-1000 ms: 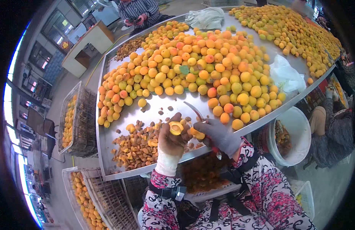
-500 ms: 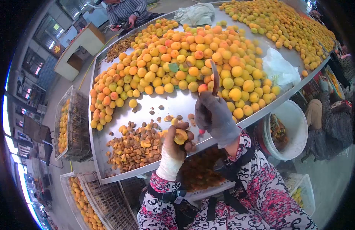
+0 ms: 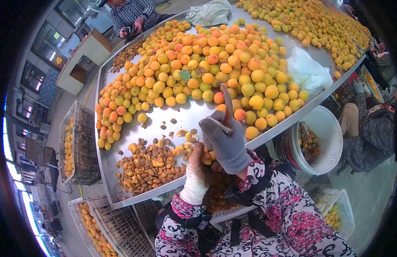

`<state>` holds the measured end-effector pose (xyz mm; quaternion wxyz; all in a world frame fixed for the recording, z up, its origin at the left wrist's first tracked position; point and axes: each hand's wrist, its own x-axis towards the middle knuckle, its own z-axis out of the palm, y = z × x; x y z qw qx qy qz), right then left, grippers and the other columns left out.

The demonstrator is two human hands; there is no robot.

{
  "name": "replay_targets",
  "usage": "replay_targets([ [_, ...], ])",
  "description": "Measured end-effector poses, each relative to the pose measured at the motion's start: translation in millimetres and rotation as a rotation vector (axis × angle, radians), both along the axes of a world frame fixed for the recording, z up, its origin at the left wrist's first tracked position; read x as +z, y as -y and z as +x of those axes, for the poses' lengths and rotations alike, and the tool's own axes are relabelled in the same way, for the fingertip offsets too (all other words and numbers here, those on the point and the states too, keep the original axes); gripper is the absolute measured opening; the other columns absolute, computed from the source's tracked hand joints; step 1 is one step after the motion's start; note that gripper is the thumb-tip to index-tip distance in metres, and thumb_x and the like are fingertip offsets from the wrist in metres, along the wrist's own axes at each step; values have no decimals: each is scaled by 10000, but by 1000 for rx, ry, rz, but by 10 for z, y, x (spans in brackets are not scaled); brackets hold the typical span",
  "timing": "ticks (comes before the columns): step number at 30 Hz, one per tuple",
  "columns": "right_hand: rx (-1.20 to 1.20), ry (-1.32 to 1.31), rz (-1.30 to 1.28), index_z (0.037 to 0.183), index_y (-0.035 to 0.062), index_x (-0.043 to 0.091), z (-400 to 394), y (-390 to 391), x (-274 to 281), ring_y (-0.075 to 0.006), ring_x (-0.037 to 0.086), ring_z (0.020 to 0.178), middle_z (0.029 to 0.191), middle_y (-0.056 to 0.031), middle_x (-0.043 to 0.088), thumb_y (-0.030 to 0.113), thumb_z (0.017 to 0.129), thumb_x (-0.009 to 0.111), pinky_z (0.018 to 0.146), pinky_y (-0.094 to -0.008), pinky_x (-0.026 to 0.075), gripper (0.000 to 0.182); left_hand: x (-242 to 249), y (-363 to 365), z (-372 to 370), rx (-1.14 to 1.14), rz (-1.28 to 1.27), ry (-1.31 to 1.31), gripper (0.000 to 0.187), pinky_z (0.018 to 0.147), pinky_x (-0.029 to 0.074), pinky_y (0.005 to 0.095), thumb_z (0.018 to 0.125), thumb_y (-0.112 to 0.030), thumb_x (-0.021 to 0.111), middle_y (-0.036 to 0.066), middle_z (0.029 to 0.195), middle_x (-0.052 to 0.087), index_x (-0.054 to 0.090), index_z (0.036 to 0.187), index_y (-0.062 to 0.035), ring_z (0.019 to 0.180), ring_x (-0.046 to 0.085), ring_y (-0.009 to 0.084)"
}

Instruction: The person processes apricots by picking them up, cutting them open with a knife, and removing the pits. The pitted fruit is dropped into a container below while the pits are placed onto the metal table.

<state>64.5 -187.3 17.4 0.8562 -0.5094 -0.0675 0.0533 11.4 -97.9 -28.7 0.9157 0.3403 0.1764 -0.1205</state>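
Note:
My left hand point(image 3: 197, 173), wrapped in white at the wrist, is closed around an apricot point(image 3: 207, 158), mostly hidden by fingers and the other hand. My right hand point(image 3: 224, 139), in a grey glove, grips a knife point(image 3: 227, 105) whose curved blade points up toward the fruit. The two hands meet over the near edge of the metal table point(image 3: 164, 188). Left of them lies a heap of apricot pits and scraps point(image 3: 151, 165). Beyond spreads a large pile of whole apricots point(image 3: 185, 64).
A white bucket point(image 3: 333, 147) with fruit scraps stands at the right. Crates of apricots point(image 3: 80, 147) sit on the floor at the left. A co-worker in a striped shirt point(image 3: 132, 16) is at the far edge; another person point(image 3: 370, 137) is at the right. A plastic bag point(image 3: 307, 70) lies on the table.
My right hand has come down and left, against my left hand. The apricot's cut face, visible before, is now mostly covered. The whole view has shifted slightly.

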Motion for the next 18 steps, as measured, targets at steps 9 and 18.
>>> replay_targets([
  [9, 123, -331, 494, 546, 145, 295, 273, 60, -136, -103, 222, 332, 434, 31, 224, 416, 920, 418, 325, -256, 194, 478, 2, -111, -20, -20, -11, -28, 339, 405, 323, 227, 869, -423, 452, 21, 564, 458, 508, 889, -89, 422, 394, 118],
  [18, 220, -256, 528, 550, 141, 282, 215, 39, -76, -101, 192, 332, 440, 24, 215, 434, 921, 400, 328, -258, 173, 487, -62, -195, -18, -237, -451, -69, 378, 285, 198, 192, 903, -382, 384, -8, 453, 364, 502, 878, -24, 295, 214, 64],
])
